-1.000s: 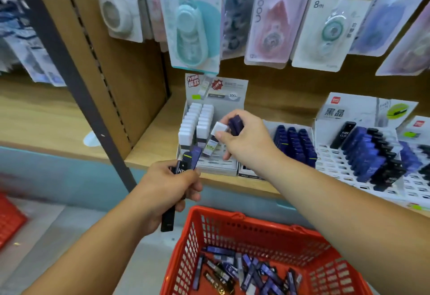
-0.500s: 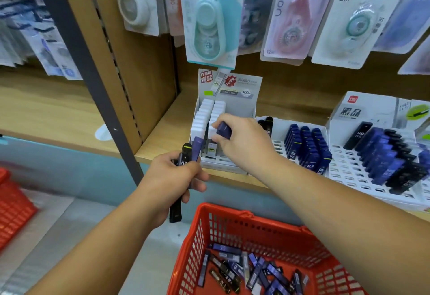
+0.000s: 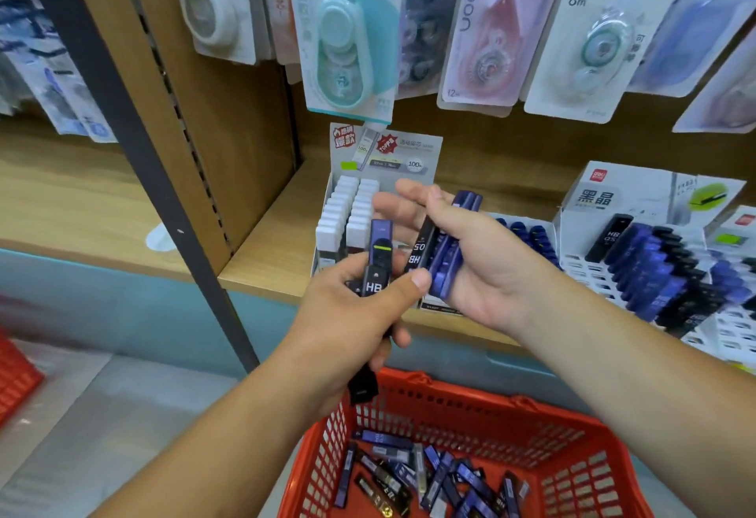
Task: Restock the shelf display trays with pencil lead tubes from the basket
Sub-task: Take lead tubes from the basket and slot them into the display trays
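Low at the front edge, a red basket [image 3: 532,425] carries a loose heap of pencil lead tubes [image 3: 433,472], blue and black, lying crisscross on its floor. Above the basket we see the left hand [image 3: 347,317], its grip closed round a black tube marked HB [image 3: 374,286], with a purple tube [image 3: 380,237] standing up behind it; the black tube's lower end pokes out beneath the fist. Just beside it the right hand [image 3: 487,268] is turned palm up, its grip holding a bundle of blue tubes [image 3: 448,255] and one black one against the palm. Behind both hands, on the wooden shelf [image 3: 266,247], stands a display tray of white-capped tubes [image 3: 347,210] in two rows. Farther right, white slotted trays [image 3: 581,272] hold rows of blue and black tubes. Carded correction tapes [image 3: 347,39] hang above.
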